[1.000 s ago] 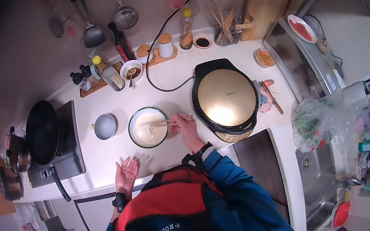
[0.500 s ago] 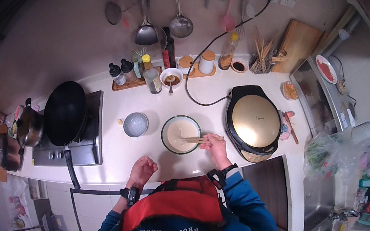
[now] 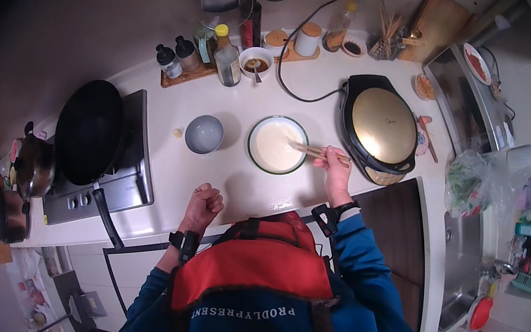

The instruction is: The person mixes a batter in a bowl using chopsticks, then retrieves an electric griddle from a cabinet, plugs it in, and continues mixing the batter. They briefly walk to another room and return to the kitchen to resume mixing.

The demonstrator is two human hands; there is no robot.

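My right hand [image 3: 332, 171] is closed around a pair of wooden chopsticks [image 3: 313, 151]. Their tips dip into a pale, creamy liquid [image 3: 273, 150] inside a white bowl with a green rim [image 3: 280, 118]. The hand itself stays outside the bowl, at its right. My left hand [image 3: 204, 204] is curled into a fist above the counter's front edge, with nothing visible in it. Beyond that fist is a small grey bowl [image 3: 205, 135], with a little pale yellowish piece [image 3: 177, 133] on its left.
A gold-lidded electric griddle [image 3: 384, 126] stands at the right. On the left, a black wok [image 3: 89, 131] sits on the stove, its handle pointing toward me. Bottles [image 3: 228, 59] and a sauce bowl with a spoon [image 3: 256, 62] line the back. A sink [image 3: 461, 266] is far right.
The whole view has shifted, so the counter things appear higher. The chopstick tips have moved toward the bowl's right side. My left hand's fingers have curled tighter.
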